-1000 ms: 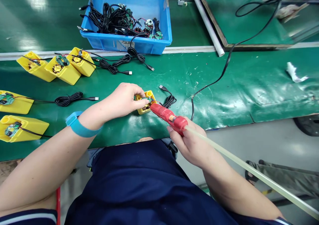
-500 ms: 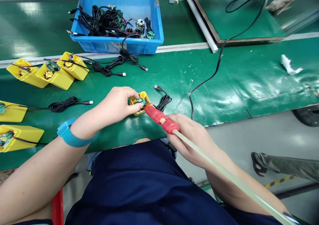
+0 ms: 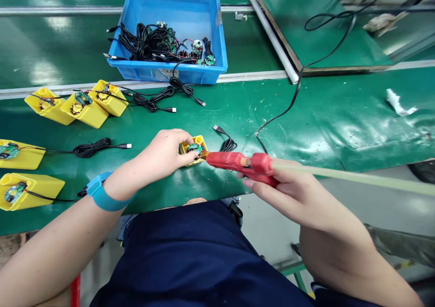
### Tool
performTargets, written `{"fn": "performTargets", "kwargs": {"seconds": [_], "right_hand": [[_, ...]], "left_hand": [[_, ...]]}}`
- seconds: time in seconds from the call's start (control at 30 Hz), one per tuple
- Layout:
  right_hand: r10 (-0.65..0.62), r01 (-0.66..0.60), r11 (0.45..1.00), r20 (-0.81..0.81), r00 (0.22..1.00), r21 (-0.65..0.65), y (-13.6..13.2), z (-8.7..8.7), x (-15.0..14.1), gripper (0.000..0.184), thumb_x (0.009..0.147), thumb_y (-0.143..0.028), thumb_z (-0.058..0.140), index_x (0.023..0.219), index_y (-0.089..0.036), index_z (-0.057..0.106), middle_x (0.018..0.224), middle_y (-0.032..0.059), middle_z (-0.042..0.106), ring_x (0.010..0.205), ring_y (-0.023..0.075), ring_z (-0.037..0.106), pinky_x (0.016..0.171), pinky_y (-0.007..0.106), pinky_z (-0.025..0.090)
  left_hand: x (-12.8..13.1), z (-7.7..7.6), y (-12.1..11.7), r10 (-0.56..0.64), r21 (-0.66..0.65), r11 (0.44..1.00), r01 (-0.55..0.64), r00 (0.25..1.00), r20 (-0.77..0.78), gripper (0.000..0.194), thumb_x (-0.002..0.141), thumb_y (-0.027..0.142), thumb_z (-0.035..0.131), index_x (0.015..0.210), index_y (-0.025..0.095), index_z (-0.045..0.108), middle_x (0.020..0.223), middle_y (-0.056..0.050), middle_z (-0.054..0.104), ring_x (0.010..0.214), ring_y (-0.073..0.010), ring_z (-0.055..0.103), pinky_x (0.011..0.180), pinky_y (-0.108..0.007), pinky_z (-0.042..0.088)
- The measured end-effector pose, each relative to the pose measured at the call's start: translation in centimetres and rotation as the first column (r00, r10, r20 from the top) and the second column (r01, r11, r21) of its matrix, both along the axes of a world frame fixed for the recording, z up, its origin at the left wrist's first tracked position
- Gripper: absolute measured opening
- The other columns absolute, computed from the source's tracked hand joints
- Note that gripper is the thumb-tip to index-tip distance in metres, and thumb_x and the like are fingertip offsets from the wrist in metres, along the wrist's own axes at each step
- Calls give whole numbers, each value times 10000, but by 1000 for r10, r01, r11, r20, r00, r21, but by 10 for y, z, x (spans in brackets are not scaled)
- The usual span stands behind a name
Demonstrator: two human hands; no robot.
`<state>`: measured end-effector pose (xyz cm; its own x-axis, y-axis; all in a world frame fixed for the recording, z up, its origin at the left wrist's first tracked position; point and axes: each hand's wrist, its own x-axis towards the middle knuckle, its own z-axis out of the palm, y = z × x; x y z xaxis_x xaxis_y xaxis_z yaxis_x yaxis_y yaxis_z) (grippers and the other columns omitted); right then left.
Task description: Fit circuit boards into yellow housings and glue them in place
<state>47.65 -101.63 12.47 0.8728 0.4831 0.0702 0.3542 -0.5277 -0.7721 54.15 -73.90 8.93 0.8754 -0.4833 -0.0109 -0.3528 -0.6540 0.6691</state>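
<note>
My left hand (image 3: 166,155) grips a small yellow plastic housing (image 3: 200,140) near the green table's front edge, fingers closed on it. A round green circuit board (image 3: 194,148) sits on top of the housing, and a black USB cable (image 3: 227,140) trails off to its right. My right hand (image 3: 288,194) is closed around a red glue gun (image 3: 243,163) lying almost level, its nozzle touching the housing's right side. A long pale glue stick (image 3: 360,177) sticks out of the gun's back toward the right.
Several more yellow housings with boards and cables lie at the left (image 3: 83,105) (image 3: 25,190). A blue bin (image 3: 176,26) of cables and boards stands at the back. The gun's black power cord (image 3: 288,103) runs across the green mat (image 3: 322,117). A paper scrap (image 3: 396,102) lies at right.
The glue gun has swung from a steep diagonal to nearly level, its stick now pointing right. My left hand keeps hold of the housing.
</note>
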Motion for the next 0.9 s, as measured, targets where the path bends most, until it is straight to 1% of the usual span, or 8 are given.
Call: {"fn": "performTargets", "kwargs": {"seconds": [0.1, 0.2, 0.33, 0.53, 0.67, 0.7, 0.8, 0.9], "right_hand": [[-39, 109, 965, -280, 959, 237, -18, -18, 4, 140, 940, -336, 657, 921, -199, 685, 832, 44, 706, 557, 144, 578, 470, 275, 484], [20, 235, 852, -478, 878, 468, -34, -41, 15, 262, 913, -439, 682, 884, -179, 666, 887, 72, 717, 375, 60, 418, 313, 220, 293], [-139, 407, 787, -509, 849, 463, -56, -60, 39, 349, 986, -518, 546, 963, -183, 638, 889, 59, 677, 348, 24, 366, 332, 219, 255], [-616, 627, 755, -120, 778, 189, -102, -80, 74, 319, 997, -444, 558, 816, -188, 612, 609, 33, 584, 491, 129, 560, 425, 245, 390], [-758, 769, 619, 378, 531, 162, -88, -80, 71, 150, 886, -341, 735, 906, -217, 654, 857, 107, 670, 852, 287, 656, 631, 384, 531], [-725, 751, 640, 454, 518, 165, -73, -76, 66, 136, 888, -324, 732, 962, -228, 671, 972, 127, 689, 954, 320, 654, 707, 438, 551], [-358, 336, 933, 453, 817, 132, -16, -58, 49, 175, 957, -242, 640, 1130, -245, 670, 1201, 119, 682, 1089, 288, 665, 873, 480, 588], [15, -47, 996, 386, 923, 74, 34, -45, 40, 252, 997, -211, 572, 1240, -182, 630, 1281, 145, 643, 1144, 249, 648, 945, 433, 599]], "left_hand": [[-2, -2, 1, 7, 18, 1000, -7, 1000, 29, 164, 846, 324, 689, 936, 190, 717, 1020, -70, 760, 891, -221, 699, 757, -321, 525], [-8, -2, -1, -10, 74, 997, 1, 993, 115, 146, 863, 301, 685, 956, 191, 705, 1053, -89, 750, 941, -238, 707, 810, -341, 563], [-17, 5, -9, -29, 202, 979, -13, 978, 205, 107, 906, 243, 633, 969, 183, 695, 1082, -120, 730, 994, -267, 709, 899, -399, 586], [-17, 7, -15, -29, 223, 975, -7, 987, 156, 58, 878, 199, 658, 930, 194, 684, 1087, -110, 730, 934, -263, 725, 865, -410, 617], [-16, 4, -15, -1, 195, 980, -28, 990, 144, 60, 842, 172, 679, 881, 214, 659, 1102, -103, 732, 903, -255, 731, 805, -393, 634], [-16, 5, -15, -5, 190, 982, -22, 990, 139, 64, 837, 164, 683, 862, 214, 652, 1102, -104, 734, 903, -254, 733, 799, -387, 636], [-14, 9, -16, -37, 188, 982, 13, 991, 127, 75, 827, 131, 687, 855, 197, 665, 1090, -115, 745, 916, -258, 745, 792, -370, 644], [-11, 14, -16, -78, 178, 982, 55, 989, 127, 162, 811, 93, 701, 947, 181, 702, 1099, -116, 757, 969, -262, 748, 846, -373, 644]]}}
